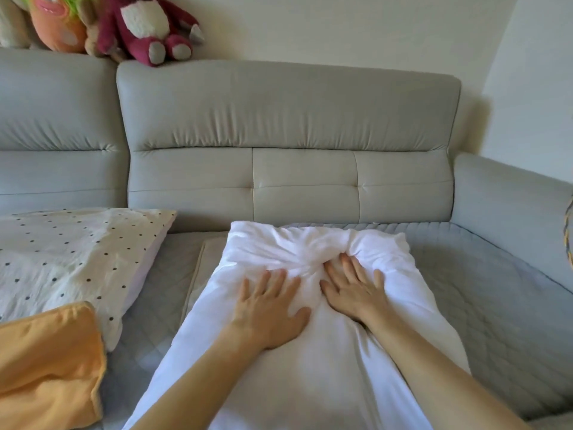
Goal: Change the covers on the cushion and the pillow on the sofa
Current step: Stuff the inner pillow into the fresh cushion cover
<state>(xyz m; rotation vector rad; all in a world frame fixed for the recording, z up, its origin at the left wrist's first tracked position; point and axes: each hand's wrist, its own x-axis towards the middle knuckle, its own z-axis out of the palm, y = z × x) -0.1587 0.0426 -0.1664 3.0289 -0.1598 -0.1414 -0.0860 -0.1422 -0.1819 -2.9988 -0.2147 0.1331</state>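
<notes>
A grey sofa (310, 119) stands against a pale wall (341, 26), its seat covered by a quilted seat pad (496, 290).

Nearest, at the lower left, lies an orange cushion (46, 367). It looks slack, and I cannot tell whether it is filled or only a cover.

In the middle, a white pillow (310, 367) lies lengthwise on the seat, running from the near edge toward the backrest (294, 181). Both hands rest on it side by side, not touching. The left hand (269, 308) lies flat with its fingers spread. The right hand (353, 290) is also flat, its fingertips (344, 259) sunk into a bunched fold. Neither hand grips anything. The palms seem placed to press the filling down and smooth the fabric, probably to settle the pillow inside its white case.

To the left, past the orange cushion, a polka-dot pillow (77, 259) lies well apart from the hands, seemingly set aside so the middle of the seat is free for working.

Farthest away, plush toys (139, 26) sit on top of the backrest.
</notes>
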